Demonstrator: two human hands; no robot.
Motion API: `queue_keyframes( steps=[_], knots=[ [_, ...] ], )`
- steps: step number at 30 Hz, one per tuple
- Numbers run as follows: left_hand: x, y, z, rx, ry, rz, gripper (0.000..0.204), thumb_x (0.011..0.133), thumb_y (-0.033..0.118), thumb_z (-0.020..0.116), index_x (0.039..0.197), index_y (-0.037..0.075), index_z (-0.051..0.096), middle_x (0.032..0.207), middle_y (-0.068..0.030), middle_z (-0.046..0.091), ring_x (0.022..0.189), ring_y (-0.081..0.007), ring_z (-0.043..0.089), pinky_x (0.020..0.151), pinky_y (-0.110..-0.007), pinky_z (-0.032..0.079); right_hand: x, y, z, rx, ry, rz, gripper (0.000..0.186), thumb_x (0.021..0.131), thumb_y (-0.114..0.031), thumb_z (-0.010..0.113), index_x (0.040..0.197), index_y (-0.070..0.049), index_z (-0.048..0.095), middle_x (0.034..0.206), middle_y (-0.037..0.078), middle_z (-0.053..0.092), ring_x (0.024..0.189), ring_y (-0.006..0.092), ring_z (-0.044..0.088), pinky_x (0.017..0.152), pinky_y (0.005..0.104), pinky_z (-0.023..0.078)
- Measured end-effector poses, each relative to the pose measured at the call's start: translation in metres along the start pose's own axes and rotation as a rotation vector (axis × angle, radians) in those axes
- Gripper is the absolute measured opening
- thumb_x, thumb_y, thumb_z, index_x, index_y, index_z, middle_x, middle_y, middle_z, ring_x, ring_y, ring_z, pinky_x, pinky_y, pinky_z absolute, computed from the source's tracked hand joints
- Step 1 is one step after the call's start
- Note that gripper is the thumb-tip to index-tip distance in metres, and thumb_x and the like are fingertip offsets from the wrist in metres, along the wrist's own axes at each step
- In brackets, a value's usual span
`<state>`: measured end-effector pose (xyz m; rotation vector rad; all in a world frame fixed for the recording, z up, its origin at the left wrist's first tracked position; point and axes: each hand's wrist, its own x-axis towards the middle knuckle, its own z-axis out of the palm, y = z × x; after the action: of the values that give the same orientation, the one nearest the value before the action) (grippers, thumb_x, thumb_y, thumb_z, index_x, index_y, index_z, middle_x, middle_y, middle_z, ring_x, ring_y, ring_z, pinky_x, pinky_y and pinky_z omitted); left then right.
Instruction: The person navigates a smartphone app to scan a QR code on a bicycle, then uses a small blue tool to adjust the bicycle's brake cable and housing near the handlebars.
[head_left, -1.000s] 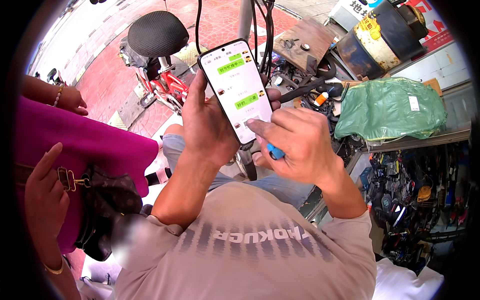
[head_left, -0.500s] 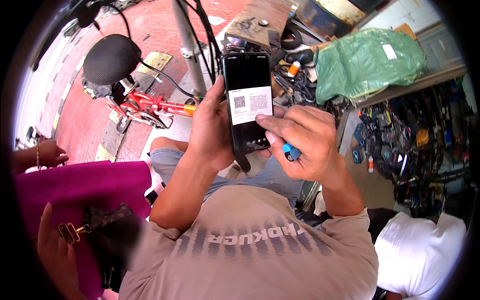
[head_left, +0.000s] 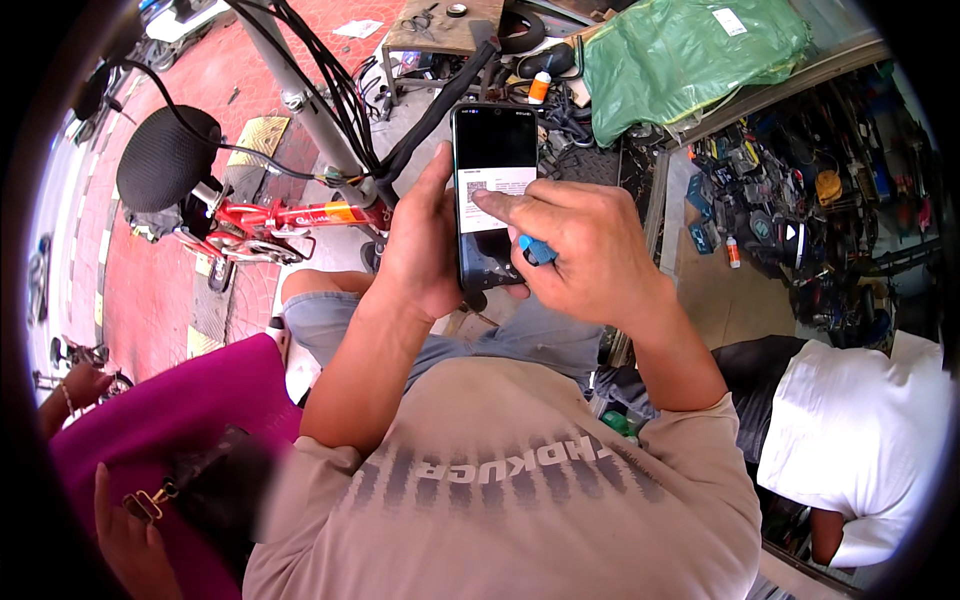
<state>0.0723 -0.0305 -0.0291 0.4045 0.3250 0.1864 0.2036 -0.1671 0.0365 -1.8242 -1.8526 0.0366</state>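
Upright in front of my chest is a black smartphone [head_left: 495, 142], its lit screen showing a white page with a square code. My left hand [head_left: 418, 245] is wrapped round the phone's left side and lower part. The bent index finger of my right hand [head_left: 590, 245] lies over the screen, its tip at the square code; I cannot tell if it presses. In the curled fingers of that same hand is a small blue-and-black thing [head_left: 538, 250], most of it hidden, so its kind does not show.
Left stands a red bicycle [head_left: 300, 215] with a black saddle [head_left: 168, 158]. Ahead are black cables [head_left: 345, 110] and a wooden table [head_left: 440, 30]. Far right is a green plastic cover [head_left: 690, 65] near shelved parts [head_left: 800, 210]. People in magenta [head_left: 190, 400] and white [head_left: 850, 430] flank me.
My right index finger has moved up and left over the screen, from the page's lower edge to the square code. The surroundings have shifted in view; the phone stays in my left hand.
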Motion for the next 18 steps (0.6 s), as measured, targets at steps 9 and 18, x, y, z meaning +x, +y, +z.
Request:
queue_keyframes(
  steps=[9, 18],
  knots=[
    [0.012, -0.016, 0.004, 0.025, 0.100, 0.049, 0.076, 0.116, 0.069, 0.031, 0.143, 0.007, 0.066, 0.116, -0.0157, 0.080, 0.091, -0.0345, 0.082, 0.057, -0.057, 0.067, -0.005, 0.036, 0.001, 0.114, -0.010, -0.089, 0.051, 0.081, 0.001, 0.076, 0.131, -0.010, 0.082, 0.085, 0.010, 0.071, 0.074, 0.0307, 0.072, 0.064, 0.0418, 0.057],
    [0.031, -0.032, 0.004, -0.024, 0.227, 0.092, 0.079, 0.114, 0.073, 0.035, 0.144, 0.006, 0.066, 0.118, -0.0167, 0.080, 0.093, -0.0367, 0.082, 0.061, -0.058, 0.069, -0.008, 0.076, 0.007, 0.196, -0.054, -0.111, 0.050, 0.077, -0.011, 0.084, 0.128, -0.009, 0.081, 0.092, 0.010, 0.074, 0.080, 0.0327, 0.075, 0.069, 0.0458, 0.059]
  ],
)
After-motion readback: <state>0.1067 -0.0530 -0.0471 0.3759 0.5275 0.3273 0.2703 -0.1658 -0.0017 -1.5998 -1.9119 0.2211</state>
